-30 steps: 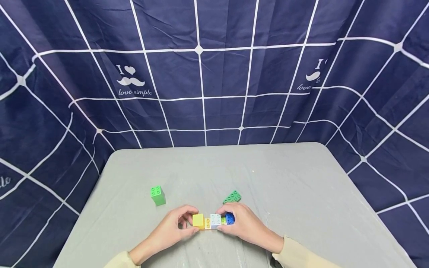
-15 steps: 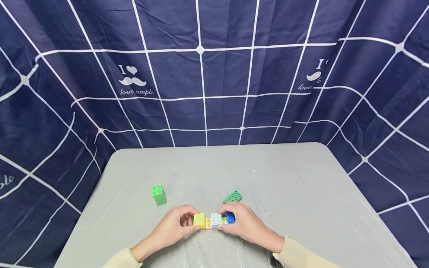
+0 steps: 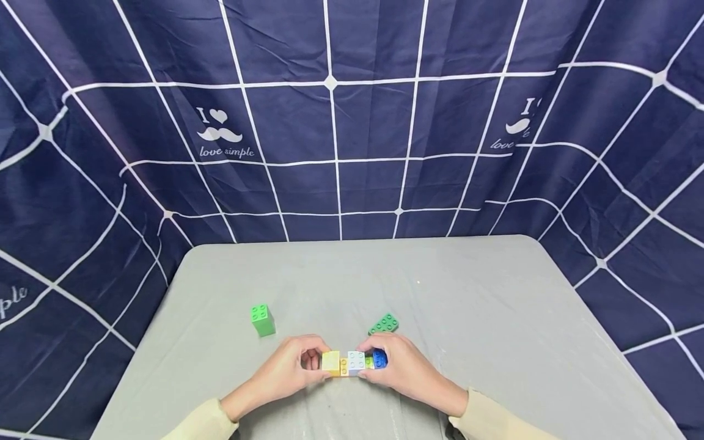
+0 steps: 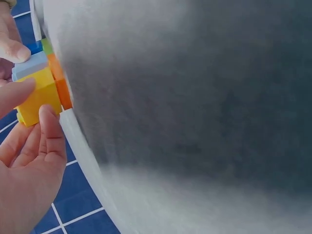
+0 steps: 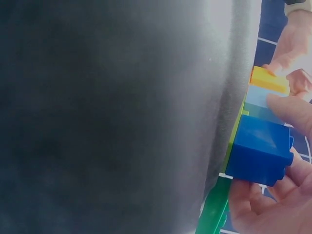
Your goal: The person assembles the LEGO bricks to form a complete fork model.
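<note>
A low row of toy building bricks lies between the hands. My left hand (image 3: 294, 362) pinches a yellow brick (image 3: 331, 363) between thumb and fingers, at the left end of the row. My right hand (image 3: 406, 365) holds a light blue brick (image 3: 356, 360) with thumb and fingertip on opposite sides. Yellow studs (image 3: 343, 366) show between these two bricks. A lime green piece (image 3: 369, 362) and a blue brick (image 3: 379, 359) follow at the right, the blue one under the right palm. An orange base (image 4: 57, 78) runs beneath the yellow and light blue bricks in the left wrist view.
A tall green brick (image 3: 263, 319) stands upright to the left, beyond the left hand. A flat dark green brick (image 3: 384, 323) lies just behind the right hand. The grey table (image 3: 341, 275) is enclosed by navy curtains (image 3: 374, 122) with white lines.
My left hand has shifted slightly right with the yellow brick, which is now a little nearer the light blue brick. The right hand keeps its hold, and the whole view has drifted slightly.
</note>
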{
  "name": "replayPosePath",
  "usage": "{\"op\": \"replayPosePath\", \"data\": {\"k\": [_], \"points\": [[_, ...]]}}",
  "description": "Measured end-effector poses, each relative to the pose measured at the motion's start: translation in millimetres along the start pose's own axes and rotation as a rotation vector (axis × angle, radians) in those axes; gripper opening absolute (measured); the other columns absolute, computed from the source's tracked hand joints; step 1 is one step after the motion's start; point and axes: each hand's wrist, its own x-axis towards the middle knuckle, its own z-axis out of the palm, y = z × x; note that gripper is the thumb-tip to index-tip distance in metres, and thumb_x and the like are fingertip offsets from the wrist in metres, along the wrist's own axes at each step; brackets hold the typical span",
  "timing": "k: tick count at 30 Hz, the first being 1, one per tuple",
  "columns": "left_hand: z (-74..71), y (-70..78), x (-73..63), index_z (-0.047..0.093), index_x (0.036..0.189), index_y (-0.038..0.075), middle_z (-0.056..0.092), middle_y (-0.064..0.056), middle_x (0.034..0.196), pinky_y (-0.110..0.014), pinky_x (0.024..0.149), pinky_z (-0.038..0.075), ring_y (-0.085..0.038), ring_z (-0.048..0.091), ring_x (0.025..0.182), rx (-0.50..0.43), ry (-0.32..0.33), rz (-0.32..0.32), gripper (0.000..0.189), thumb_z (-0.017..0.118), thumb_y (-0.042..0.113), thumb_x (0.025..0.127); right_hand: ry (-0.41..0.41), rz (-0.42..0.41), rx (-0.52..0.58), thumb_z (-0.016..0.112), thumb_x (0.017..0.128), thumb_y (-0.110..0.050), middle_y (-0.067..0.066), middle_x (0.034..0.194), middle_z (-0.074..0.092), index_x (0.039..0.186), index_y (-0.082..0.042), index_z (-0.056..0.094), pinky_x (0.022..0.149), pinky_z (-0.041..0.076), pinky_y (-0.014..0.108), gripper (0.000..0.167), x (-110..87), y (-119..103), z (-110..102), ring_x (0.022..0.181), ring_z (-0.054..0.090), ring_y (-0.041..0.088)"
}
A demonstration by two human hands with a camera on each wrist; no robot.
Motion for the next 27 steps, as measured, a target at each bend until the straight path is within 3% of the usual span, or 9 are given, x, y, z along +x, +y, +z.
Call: {"op": "replayPosePath", "data": {"k": [10,27], "points": [[0.7,-3.7,-1.7,0.077,0.102,0.016,0.071,0.008,0.093,-0.032,0.076,0.062,-0.008,0.069,0.082,-0.042,0.007,-0.007,0.027,0.092,0.000,0.086,0.003,-0.003,0.002,0.096,0.086,-0.018,-0.017,0.104,0.070,0.108,-0.024,0.082,0.082,0.055,0.031,0.027,0.2,-1.5,-0.3,0.094,0.064,0.007],[3.3,-6.7,-5.3,0.076,0.103,0.015,0.071,0.008,0.094,-0.033,0.078,0.061,-0.008,0.069,0.084,-0.026,0.024,-0.021,0.027,0.092,0.001,0.087,-0.011,0.017,0.060,0.096,0.086,-0.020,-0.016,0.104,0.071,0.108,-0.023,0.081,0.077,0.054,0.028,0.027,-0.2,-2.7,-0.4,0.091,0.064,0.007]]}}
